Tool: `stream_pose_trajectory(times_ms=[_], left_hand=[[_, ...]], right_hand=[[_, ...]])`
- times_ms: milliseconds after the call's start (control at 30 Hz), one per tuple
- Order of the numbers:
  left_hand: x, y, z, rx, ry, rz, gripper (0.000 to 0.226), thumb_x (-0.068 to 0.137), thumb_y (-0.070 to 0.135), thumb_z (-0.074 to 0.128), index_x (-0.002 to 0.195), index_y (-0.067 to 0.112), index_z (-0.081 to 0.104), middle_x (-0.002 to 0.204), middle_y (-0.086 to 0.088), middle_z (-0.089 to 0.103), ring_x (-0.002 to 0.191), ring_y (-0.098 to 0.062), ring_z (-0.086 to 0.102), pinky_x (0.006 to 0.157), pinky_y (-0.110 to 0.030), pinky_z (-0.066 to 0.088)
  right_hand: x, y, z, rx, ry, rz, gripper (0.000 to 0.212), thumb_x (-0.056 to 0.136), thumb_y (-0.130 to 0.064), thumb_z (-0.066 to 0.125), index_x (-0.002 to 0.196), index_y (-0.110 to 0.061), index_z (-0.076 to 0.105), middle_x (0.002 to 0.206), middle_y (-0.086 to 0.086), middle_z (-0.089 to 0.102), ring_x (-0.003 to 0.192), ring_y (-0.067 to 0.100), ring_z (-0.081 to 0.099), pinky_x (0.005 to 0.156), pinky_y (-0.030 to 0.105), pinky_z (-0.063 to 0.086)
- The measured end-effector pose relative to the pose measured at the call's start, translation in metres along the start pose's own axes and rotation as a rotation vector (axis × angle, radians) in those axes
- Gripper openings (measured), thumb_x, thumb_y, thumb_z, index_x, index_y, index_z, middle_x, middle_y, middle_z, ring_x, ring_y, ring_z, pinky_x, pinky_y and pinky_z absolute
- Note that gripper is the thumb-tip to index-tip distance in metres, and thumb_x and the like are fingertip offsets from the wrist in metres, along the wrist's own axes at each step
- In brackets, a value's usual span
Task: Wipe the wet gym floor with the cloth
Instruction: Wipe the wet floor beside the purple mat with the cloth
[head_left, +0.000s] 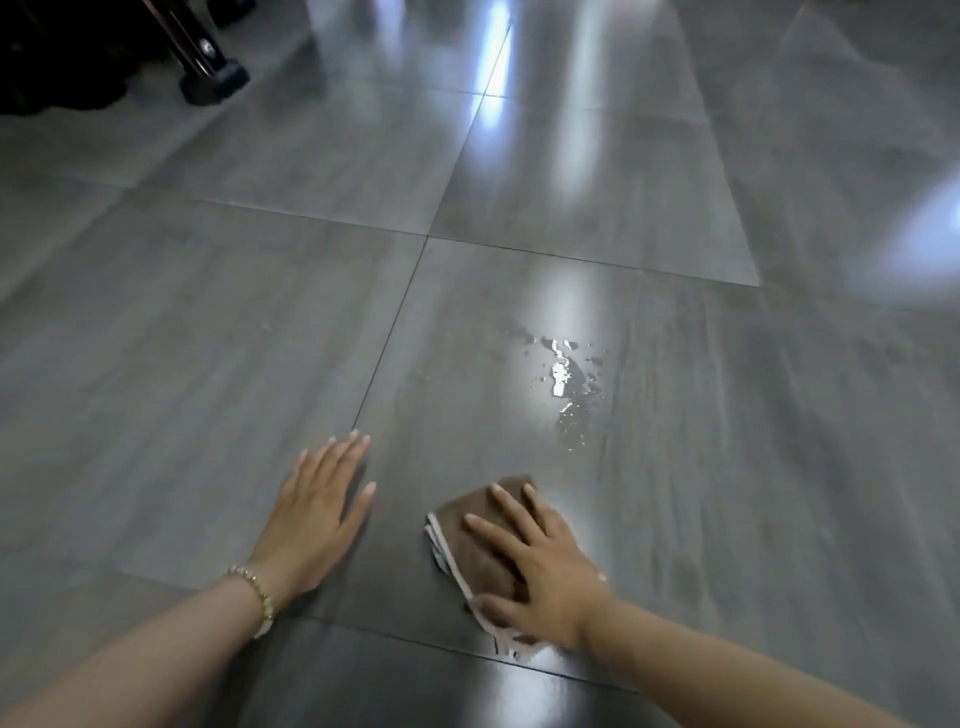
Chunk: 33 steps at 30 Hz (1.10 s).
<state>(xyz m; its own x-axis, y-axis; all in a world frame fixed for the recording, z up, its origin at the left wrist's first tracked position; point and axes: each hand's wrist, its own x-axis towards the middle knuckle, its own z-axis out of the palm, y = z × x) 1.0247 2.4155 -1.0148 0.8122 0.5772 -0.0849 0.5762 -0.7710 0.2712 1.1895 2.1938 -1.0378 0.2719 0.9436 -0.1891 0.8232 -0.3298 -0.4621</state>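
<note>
A folded brown cloth (467, 525) with a pale edge lies on the grey tiled floor (208, 364). My right hand (540, 566) presses flat on it, fingers spread and straight. A small puddle of water drops (569, 384) glistens on the same tile, a short way beyond the cloth and slightly right. My left hand (317, 514) rests flat on the floor to the left of the cloth, fingers together, with a beaded bracelet (254, 590) on the wrist. It touches nothing else.
Dark gym equipment with a black foot (213, 83) stands at the far left corner. Glossy tiles with bright light reflections stretch ahead and to the right. Faint streaks mark the tile right of the puddle.
</note>
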Motion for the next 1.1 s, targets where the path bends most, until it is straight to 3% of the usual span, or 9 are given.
stream_pose_trajectory(times_ms=[67, 167, 333, 500, 600, 700, 867, 1000, 1100], left_hand=[[-0.018, -0.015, 0.011, -0.026, -0.004, -0.039, 0.074, 0.083, 0.059, 0.002, 0.147, 0.024, 0.015, 0.154, 0.007, 0.015, 0.142, -0.011, 0.009, 0.114, -0.026, -0.008], [-0.04, -0.031, 0.031, -0.107, 0.037, -0.155, 0.073, 0.086, 0.06, 0.007, 0.145, 0.019, 0.022, 0.152, 0.001, 0.023, 0.14, -0.014, 0.018, 0.114, -0.025, -0.002], [-0.042, -0.044, 0.03, -0.158, 0.142, -0.109, 0.061, 0.093, 0.05, 0.02, 0.145, 0.018, 0.022, 0.148, -0.001, 0.031, 0.137, -0.017, 0.025, 0.115, -0.025, 0.004], [-0.03, -0.052, 0.013, -0.15, 0.241, -0.192, 0.061, 0.092, 0.045, 0.022, 0.145, 0.015, 0.021, 0.15, -0.001, 0.027, 0.138, -0.014, 0.019, 0.115, -0.025, -0.001], [-0.022, -0.054, 0.017, -0.138, 0.243, -0.21, 0.062, 0.092, 0.045, 0.019, 0.146, 0.014, 0.017, 0.152, -0.002, 0.023, 0.14, -0.01, 0.013, 0.116, -0.031, 0.001], [-0.01, -0.047, 0.023, -0.148, 0.264, -0.214, 0.063, 0.091, 0.044, 0.02, 0.145, 0.012, 0.019, 0.151, -0.004, 0.025, 0.14, -0.016, 0.016, 0.116, -0.033, 0.003], [0.0, -0.029, 0.028, -0.144, 0.252, -0.118, 0.059, 0.092, 0.041, 0.025, 0.144, 0.012, 0.022, 0.149, -0.008, 0.03, 0.137, -0.019, 0.021, 0.115, -0.029, 0.003], [-0.005, -0.034, 0.021, -0.147, 0.272, -0.11, 0.059, 0.092, 0.04, 0.025, 0.144, 0.012, 0.022, 0.149, -0.005, 0.03, 0.138, -0.018, 0.019, 0.115, -0.032, 0.004], [-0.014, -0.048, 0.018, -0.158, 0.281, -0.18, 0.062, 0.091, 0.044, 0.021, 0.144, 0.012, 0.023, 0.15, -0.004, 0.028, 0.139, -0.019, 0.02, 0.116, -0.037, 0.007]], right_hand=[[0.014, -0.011, 0.03, -0.164, 0.026, 0.054, 0.068, 0.082, -0.077, 0.027, 0.144, -0.051, 0.015, 0.158, -0.004, -0.001, 0.142, 0.021, -0.018, 0.115, 0.049, -0.002], [0.038, -0.053, 0.07, -0.149, 0.078, 0.088, 0.061, 0.087, -0.07, 0.029, 0.144, -0.047, 0.026, 0.156, -0.002, 0.023, 0.144, 0.027, 0.007, 0.108, 0.054, 0.007], [0.062, -0.057, 0.088, -0.319, 0.086, -0.425, 0.052, 0.091, -0.059, 0.033, 0.142, -0.046, 0.03, 0.155, -0.008, 0.024, 0.145, 0.025, 0.011, 0.108, 0.055, 0.01], [0.077, 0.026, 0.026, -0.154, 0.295, 0.498, 0.068, 0.079, -0.073, 0.009, 0.143, -0.052, 0.013, 0.158, -0.011, 0.005, 0.143, 0.034, -0.01, 0.113, 0.055, -0.001], [0.092, 0.027, 0.018, -0.06, 0.285, 0.649, 0.072, 0.079, -0.068, 0.003, 0.146, -0.045, 0.012, 0.159, -0.006, 0.002, 0.143, 0.036, -0.012, 0.115, 0.051, -0.004], [0.108, -0.04, 0.057, -0.121, 0.31, 0.283, 0.058, 0.09, -0.056, 0.024, 0.14, -0.032, 0.04, 0.151, 0.005, 0.035, 0.14, 0.043, 0.016, 0.111, 0.05, 0.007], [0.085, -0.075, 0.082, -0.27, 0.133, -0.299, 0.049, 0.095, -0.048, 0.03, 0.141, -0.032, 0.037, 0.151, -0.005, 0.034, 0.142, 0.035, 0.019, 0.113, 0.044, 0.012], [0.09, 0.012, 0.04, -0.306, 0.284, 0.161, 0.058, 0.093, -0.054, 0.013, 0.144, -0.036, 0.034, 0.152, -0.001, 0.034, 0.143, 0.035, 0.011, 0.113, 0.044, 0.004], [0.095, 0.007, 0.036, -0.182, 0.246, 0.392, 0.071, 0.083, -0.061, -0.002, 0.148, -0.039, 0.015, 0.158, -0.008, 0.008, 0.144, 0.031, -0.013, 0.112, 0.039, -0.012]])
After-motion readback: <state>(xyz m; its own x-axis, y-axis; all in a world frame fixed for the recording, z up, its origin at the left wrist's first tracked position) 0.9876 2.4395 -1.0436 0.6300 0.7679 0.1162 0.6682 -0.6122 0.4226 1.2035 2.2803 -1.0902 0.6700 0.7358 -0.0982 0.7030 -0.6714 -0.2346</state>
